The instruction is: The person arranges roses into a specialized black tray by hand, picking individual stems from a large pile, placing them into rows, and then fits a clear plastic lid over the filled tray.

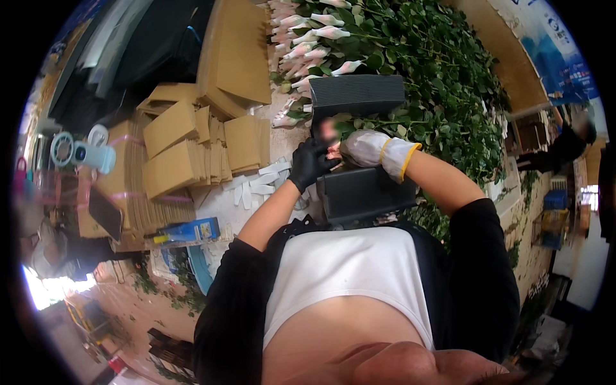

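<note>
My left hand (310, 165), in a black glove, has its fingers at pink rose blooms (334, 150) in a dark holder. My right hand (364, 147), in a whitish glove with yellow trim, lies close against the right side of those blooms; its fingers are hidden, so its hold cannot be told. A black ribbed board (358, 94) stands beyond my hands, and a dark panel (368, 193) stands nearer my body. Leafy rose stems (433, 110) spread to the right. Roses in white net sleeves (332, 32) lie farther off. A blur covers part of the blooms.
White strips (262, 184) lie left of my left hand. Folded cardboard pieces (173, 168) are stacked farther left, near a light-blue fan (98, 156), a phone (105, 213) and a blue box (195, 231). People are at the far left and far right.
</note>
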Available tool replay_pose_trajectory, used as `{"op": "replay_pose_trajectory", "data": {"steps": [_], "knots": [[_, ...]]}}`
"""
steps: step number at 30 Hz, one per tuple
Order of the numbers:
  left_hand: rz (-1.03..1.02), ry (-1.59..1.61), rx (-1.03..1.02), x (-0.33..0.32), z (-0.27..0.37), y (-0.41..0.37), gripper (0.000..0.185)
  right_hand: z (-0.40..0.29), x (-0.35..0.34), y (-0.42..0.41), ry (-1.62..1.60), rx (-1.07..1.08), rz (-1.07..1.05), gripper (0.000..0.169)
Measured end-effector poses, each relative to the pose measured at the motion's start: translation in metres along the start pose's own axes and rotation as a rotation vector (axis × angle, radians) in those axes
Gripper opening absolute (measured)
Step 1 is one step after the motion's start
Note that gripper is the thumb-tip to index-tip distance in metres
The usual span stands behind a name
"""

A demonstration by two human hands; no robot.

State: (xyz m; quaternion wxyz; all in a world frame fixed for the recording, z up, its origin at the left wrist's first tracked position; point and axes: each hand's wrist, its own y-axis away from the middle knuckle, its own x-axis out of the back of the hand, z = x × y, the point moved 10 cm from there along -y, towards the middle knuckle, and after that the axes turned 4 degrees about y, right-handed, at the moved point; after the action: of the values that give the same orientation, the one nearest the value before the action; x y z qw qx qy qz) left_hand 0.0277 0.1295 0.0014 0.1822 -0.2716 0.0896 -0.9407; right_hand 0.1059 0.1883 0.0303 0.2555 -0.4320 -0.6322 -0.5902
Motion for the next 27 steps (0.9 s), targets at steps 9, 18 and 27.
{"op": "replay_pose_trajectory", "data": {"steps": [9,18,27], "knots": [[-0.068,0.381,0.180,-0.015,-0.084,0.015,0.042,-0.046,0.161,0.255,-0.047,-0.205,1.077,0.032],[-0.122,0.711,0.137,-0.040,-0.060,-0.005,0.019,-0.041,-0.145,0.166,-0.449,-0.055,0.211,0.031],[0.077,0.160,-0.002,-0.027,-0.094,-0.002,0.024,-0.057,0.070,0.042,0.178,0.111,0.465,0.053]]}}
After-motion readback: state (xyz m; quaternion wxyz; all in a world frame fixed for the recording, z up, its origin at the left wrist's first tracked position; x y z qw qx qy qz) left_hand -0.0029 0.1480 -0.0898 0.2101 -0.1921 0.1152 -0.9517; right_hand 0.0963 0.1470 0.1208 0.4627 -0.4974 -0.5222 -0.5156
